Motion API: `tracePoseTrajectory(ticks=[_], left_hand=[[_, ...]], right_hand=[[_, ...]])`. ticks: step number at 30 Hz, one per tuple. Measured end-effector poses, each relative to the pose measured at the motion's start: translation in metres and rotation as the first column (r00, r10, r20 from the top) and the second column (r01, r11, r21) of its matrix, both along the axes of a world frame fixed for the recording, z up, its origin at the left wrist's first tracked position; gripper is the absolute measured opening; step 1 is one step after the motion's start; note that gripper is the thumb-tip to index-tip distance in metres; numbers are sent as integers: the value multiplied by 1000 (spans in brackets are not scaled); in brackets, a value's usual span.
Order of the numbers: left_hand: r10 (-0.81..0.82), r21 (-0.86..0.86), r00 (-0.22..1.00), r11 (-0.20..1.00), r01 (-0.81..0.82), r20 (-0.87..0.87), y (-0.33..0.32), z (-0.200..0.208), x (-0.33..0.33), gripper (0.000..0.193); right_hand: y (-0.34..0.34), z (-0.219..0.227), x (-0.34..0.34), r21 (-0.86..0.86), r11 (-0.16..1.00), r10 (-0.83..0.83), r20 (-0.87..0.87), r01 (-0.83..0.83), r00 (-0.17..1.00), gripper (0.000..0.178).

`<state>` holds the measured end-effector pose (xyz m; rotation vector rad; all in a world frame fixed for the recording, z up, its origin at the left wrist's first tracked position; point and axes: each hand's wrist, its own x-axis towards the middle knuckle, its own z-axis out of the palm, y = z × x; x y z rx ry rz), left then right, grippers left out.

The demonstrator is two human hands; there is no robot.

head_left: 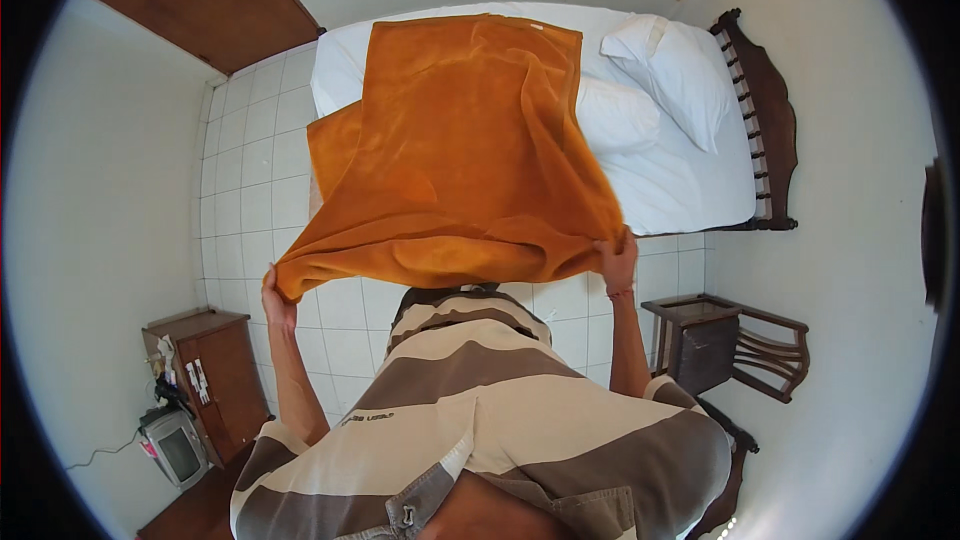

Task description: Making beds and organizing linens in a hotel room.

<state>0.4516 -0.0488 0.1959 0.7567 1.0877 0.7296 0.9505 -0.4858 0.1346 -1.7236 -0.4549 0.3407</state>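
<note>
Left grip (280,307), right grip (619,262) pinching orange blanket (470,140) (near edge), far part over white bed (690,190).

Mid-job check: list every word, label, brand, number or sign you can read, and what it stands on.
Dark lettering on the beige-and-brown striped shirt: small, not clearly legible, so not quoted.
Small white tag at the far edge of the orange plush blanket: too small to read.
White strips on the brown wooden cabinet: any print is too small to read.
I can make out no other text.
</note>
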Motion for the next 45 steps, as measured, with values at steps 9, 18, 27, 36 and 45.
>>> tracePoseTrajectory(ticks=[9,18,27,36,45], left_hand=[[115,5,993,993,-115,-32,28,6,3,46],[141,34,986,990,-139,-93,39,10,-2,44],[56,54,993,997,-50,-100,45,13,-15,45],[15,23,991,1000,-12,-134,18,-5,-13,49],[84,-23,995,996,-85,-53,-6,-12,-29,48]], right_hand=[[7,8,14,-444,766,299,-393,-464,870,84],[-1,20,6,-706,583,363,-217,-403,906,76],[3,36,47,-835,264,293,-407,-482,865,51],[26,33,24,-761,596,368,-23,-255,929,33],[39,102,-18,-414,760,341,-403,-501,850,28]])
